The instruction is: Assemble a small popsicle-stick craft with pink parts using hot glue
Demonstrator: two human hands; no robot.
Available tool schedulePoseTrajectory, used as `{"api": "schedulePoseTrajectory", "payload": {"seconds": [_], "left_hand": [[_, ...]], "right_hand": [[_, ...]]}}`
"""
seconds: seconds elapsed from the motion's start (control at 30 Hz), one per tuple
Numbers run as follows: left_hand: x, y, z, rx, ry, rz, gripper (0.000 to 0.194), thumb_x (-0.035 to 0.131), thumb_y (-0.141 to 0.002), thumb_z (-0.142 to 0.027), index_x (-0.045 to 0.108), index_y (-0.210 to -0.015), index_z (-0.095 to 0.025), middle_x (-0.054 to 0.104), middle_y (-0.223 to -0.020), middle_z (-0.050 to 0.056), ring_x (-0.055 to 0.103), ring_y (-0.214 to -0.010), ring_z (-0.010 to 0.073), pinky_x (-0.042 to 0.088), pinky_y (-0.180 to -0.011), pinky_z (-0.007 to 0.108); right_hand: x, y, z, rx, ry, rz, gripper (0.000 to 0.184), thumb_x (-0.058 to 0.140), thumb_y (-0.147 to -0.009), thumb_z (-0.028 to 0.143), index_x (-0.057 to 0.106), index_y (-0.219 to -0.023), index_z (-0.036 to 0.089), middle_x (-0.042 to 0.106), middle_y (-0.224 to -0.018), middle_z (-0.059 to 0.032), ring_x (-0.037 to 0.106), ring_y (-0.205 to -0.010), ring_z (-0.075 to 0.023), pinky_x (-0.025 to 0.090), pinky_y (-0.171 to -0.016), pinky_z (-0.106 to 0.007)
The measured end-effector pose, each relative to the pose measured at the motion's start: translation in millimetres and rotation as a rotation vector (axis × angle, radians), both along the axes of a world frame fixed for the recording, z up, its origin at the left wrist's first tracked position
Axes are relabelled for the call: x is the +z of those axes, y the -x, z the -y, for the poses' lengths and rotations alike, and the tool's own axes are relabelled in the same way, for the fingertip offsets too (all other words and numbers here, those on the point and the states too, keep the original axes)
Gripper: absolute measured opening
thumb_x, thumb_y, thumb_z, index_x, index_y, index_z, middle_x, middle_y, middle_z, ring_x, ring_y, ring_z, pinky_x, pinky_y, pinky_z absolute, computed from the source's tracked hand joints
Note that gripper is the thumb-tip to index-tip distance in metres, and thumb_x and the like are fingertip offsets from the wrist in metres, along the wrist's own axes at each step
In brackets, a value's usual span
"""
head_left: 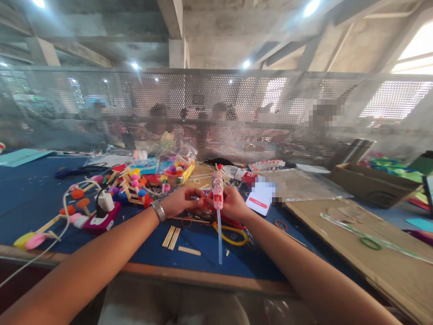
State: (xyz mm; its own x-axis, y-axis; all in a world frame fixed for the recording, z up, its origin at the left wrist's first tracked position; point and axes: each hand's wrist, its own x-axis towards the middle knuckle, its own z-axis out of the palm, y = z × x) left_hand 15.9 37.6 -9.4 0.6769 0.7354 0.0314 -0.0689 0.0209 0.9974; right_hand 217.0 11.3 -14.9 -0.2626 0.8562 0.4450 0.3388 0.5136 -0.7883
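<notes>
My right hand (232,203) is wrapped round a pink hot glue gun (217,192), whose nozzle points away from me. A long translucent glue stick (219,239) sticks out of its back end towards me. Close beside the gun, my left hand (182,201) has its fingers pinched together around a small reddish thing that I cannot make out. Below the hands lie several wooden craft sticks (171,238), with one more stick (189,251) lying apart. A yellow rubber-like loop (233,238) rests under the glue gun.
Left on the blue table (135,248) are stick pieces with coloured caps (77,194) and a magenta power strip (101,220) with a white plug. A lit phone (260,196), a cardboard sheet (338,234) and an open box (372,180) are right. People sit behind a perforated metal screen (203,95).
</notes>
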Motion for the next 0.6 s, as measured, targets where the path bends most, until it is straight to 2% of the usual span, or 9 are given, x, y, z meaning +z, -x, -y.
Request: {"api": "schedulePoseTrajectory", "payload": {"seconds": [0.17, 0.33, 0.6], "left_hand": [[0.0, 0.4, 0.2, 0.047, -0.048, 0.040, 0.046, 0.086, -0.059, -0.038, 0.064, -0.091, -0.014, 0.070, -0.089, 0.003, 0.067, -0.078, 0.0143, 0.051, -0.082, 0.032], [-1.8, -0.5, 0.4, 0.072, -0.032, 0.092, 0.041, 0.084, -0.063, -0.037, 0.064, -0.089, -0.014, 0.069, -0.089, 0.003, 0.066, -0.079, 0.0138, 0.052, -0.082, 0.031], [-4.6, 0.5, -2.0, 0.028, -0.048, 0.081, 0.041, 0.086, -0.060, -0.029, 0.062, -0.091, -0.014, 0.069, -0.094, 0.003, 0.067, -0.079, 0.0150, 0.053, -0.082, 0.033]], "right_hand": [[0.6, -1.0, -1.2, 0.014, -0.012, -0.004, 0.027, 0.070, -0.071, 0.041, 0.061, -0.067, 0.016, 0.060, -0.063, -0.0013, 0.053, -0.061, -0.0142, 0.043, -0.059, -0.026], [1.6, -0.5, -1.0, 0.003, -0.014, -0.012, 0.030, 0.071, -0.071, 0.043, 0.059, -0.064, 0.016, 0.059, -0.062, -0.0011, 0.052, -0.060, -0.0146, 0.044, -0.060, -0.027], [0.8, -0.2, -0.6, -0.036, -0.063, 0.027, 0.032, 0.073, -0.068, 0.046, 0.060, -0.066, 0.017, 0.058, -0.059, -0.0001, 0.054, -0.061, -0.0154, 0.044, -0.056, -0.026]]}}
